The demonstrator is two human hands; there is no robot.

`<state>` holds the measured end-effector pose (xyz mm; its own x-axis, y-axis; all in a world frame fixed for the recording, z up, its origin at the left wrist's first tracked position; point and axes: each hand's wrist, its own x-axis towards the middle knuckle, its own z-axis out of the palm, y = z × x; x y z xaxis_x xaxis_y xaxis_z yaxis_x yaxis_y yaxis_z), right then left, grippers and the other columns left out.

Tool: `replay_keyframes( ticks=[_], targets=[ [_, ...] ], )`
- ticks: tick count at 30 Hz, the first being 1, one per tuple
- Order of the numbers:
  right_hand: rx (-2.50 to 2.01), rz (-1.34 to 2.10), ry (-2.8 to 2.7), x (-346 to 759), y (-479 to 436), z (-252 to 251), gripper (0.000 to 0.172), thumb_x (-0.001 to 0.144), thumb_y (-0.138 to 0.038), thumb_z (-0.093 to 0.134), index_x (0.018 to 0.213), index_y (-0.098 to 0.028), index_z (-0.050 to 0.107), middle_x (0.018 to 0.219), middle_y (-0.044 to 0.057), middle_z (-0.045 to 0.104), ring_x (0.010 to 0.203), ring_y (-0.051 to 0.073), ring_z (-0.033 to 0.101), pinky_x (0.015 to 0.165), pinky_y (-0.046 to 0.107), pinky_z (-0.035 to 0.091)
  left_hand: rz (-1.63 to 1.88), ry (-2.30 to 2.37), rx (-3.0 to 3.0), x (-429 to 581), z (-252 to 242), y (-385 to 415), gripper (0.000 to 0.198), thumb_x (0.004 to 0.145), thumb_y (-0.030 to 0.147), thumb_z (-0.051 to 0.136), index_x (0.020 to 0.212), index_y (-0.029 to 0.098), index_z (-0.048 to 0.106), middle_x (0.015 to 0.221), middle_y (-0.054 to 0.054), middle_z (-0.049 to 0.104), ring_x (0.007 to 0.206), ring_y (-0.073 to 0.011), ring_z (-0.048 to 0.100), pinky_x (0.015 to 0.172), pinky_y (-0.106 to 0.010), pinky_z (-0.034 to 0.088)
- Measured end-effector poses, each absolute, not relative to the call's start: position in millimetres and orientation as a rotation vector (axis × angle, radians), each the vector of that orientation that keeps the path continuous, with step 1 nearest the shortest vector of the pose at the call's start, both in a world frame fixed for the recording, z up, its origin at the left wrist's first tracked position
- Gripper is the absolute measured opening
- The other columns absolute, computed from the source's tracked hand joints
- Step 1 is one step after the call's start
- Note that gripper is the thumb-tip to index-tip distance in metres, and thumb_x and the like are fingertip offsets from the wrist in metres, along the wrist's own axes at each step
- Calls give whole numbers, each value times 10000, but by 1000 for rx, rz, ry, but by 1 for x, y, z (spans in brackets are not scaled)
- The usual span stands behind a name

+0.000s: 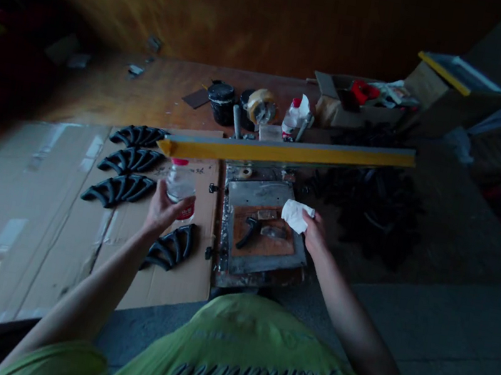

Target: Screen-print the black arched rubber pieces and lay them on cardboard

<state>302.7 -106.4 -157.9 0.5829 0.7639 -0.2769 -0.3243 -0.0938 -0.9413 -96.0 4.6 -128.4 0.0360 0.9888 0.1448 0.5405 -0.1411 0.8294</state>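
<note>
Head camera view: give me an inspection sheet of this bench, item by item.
Surface: wooden bench, with cardboard sheets over its left part.
Job's things: bottle, clear with a red cap; white cloth; metal plate carrying one black curved part.
Clutter: black curved pieces fanned on the cardboard, yellow-edged bar, black jar, tape roll, open box, dark heap of parts.
Grippers: left hand grips the bottle; right hand holds the white cloth at the plate's right edge.
Cables: nothing seen.
Surroundings: wooden wall; dim light.
</note>
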Motion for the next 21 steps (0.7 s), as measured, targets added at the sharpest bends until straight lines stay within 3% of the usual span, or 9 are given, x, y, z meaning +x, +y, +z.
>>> replay_keyframes(
  ticks=[6,13,21],
  targets=[
    [-1306,1081,-403,288,-128,-154,481,595,-529,848,919,-200,711,947,69,766,905,244,712,857,398,553,528,1579,2134,-56,-109,-90,647,753,579,684,1265,213,533,1075,-88,674,995,-286,667,804,-380,538],
    [-1269,1198,-360,280,-152,-139,502,556,-530,857,909,-213,691,850,12,745,797,192,686,691,290,522,-166,1339,2607,12,-57,-117,677,847,419,598,1477,223,448,1241,-120,685,1122,-308,651,860,-399,530],
    [-1224,1317,-308,280,-166,-141,475,610,-478,827,975,-236,643,900,-16,744,806,182,681,673,277,518,-372,1237,2729,51,-41,-107,675,882,402,583,1512,236,409,1286,-126,661,1186,-333,590,864,-432,506]
  ],
)
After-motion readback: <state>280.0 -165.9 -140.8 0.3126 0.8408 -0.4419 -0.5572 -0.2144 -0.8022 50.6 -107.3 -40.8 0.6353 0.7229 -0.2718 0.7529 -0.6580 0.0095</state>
